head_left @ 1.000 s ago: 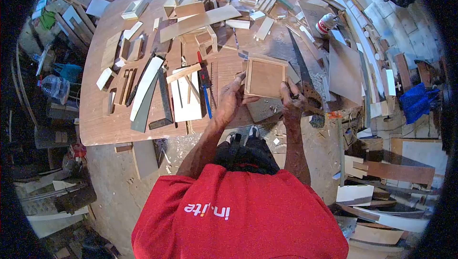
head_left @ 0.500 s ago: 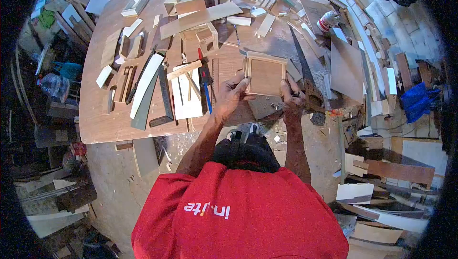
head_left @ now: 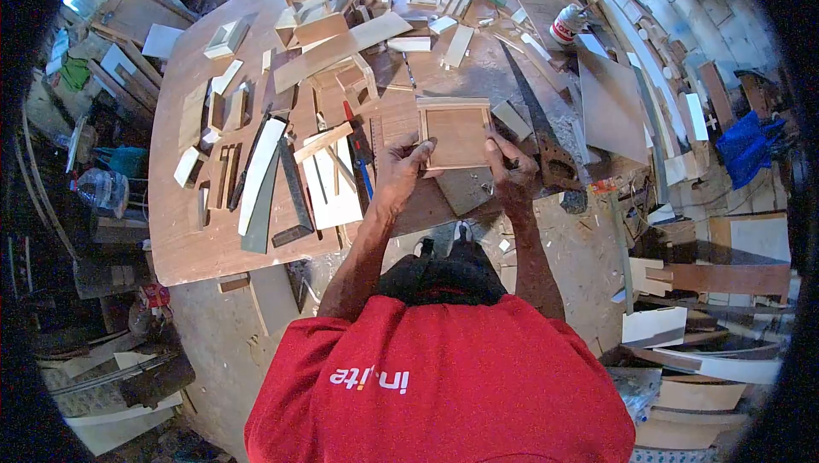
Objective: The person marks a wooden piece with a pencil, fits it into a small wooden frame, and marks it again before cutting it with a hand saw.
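A shallow square wooden tray (head_left: 456, 134) with thin raised strips along its edges is held up over the front of the table. My left hand (head_left: 403, 174) grips its lower left corner, thumb on the face. At the lower right corner, my right hand (head_left: 512, 164) is closed on the edge, its fingers partly hidden. Just left of my left hand lie a red and blue tool (head_left: 360, 145) and a white board (head_left: 335, 190) with thin strips across it. A handsaw (head_left: 546, 143) rests right of my right hand.
On the wooden table (head_left: 196, 245) sit a black try square (head_left: 294, 207), small wooden boxes (head_left: 320, 23), a long plank (head_left: 341, 52) and a glue bottle (head_left: 566, 24). A large flat panel (head_left: 612, 104) lies at the right. Offcuts (head_left: 653, 326) are piled on the floor.
The tray has shifted slightly left in view with both hands still on it. It now looks a little more upright in view. The camera view has turned a little.
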`<state>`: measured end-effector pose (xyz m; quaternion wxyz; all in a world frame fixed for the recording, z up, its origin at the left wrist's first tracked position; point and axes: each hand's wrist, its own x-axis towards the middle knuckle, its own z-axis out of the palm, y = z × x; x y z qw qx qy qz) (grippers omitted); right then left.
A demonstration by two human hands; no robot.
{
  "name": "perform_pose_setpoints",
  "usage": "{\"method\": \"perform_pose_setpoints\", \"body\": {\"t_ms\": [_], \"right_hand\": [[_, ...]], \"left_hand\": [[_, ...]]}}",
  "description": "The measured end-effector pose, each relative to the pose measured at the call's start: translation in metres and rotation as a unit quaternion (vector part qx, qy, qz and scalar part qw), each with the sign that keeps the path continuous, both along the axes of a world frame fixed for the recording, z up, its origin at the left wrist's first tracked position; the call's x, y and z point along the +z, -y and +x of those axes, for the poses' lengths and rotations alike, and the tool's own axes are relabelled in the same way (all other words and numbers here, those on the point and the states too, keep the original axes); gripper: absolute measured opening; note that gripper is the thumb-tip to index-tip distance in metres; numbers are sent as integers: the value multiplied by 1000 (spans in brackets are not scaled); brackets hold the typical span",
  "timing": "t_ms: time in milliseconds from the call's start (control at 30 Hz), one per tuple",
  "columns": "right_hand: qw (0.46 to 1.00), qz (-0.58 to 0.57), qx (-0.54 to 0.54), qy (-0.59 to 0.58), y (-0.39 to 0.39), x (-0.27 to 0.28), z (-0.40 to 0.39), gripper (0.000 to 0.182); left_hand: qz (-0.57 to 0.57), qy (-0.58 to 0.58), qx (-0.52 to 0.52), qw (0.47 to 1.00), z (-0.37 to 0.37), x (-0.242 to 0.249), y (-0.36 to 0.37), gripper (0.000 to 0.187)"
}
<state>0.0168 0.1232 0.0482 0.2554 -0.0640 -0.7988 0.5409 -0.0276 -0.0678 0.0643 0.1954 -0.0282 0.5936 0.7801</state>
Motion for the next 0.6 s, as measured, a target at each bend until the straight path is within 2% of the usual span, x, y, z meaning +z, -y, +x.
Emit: {"method": "perform_pose_setpoints", "body": {"t_ms": [67, 100, 167, 300, 400, 600], "right_hand": [[997, 25, 75, 6, -2, 5, 4, 39], [997, 24, 75, 6, -4, 6, 6, 39], [988, 1, 130, 79, -7, 6, 9, 41], [988, -13, 128, 89, -6, 10, 8, 43], [991, 28, 122, 57, -7, 8, 7, 43], [989, -8, 130, 72, -8, 3, 9, 42]], "left_hand": [[-24, -2, -4, 1000, -3, 3, 4, 30], [-28, -8, -10, 1000, -5, 3, 6, 29], [-32, -16, -17, 999, -5, 5, 6, 29], [-37, -15, -5, 999, -4, 10, 7, 29], [-36, -16, -2, 999, -2, 14, 6, 29], [-7, -8, -8, 1000, -3, 6, 7, 29]]}}
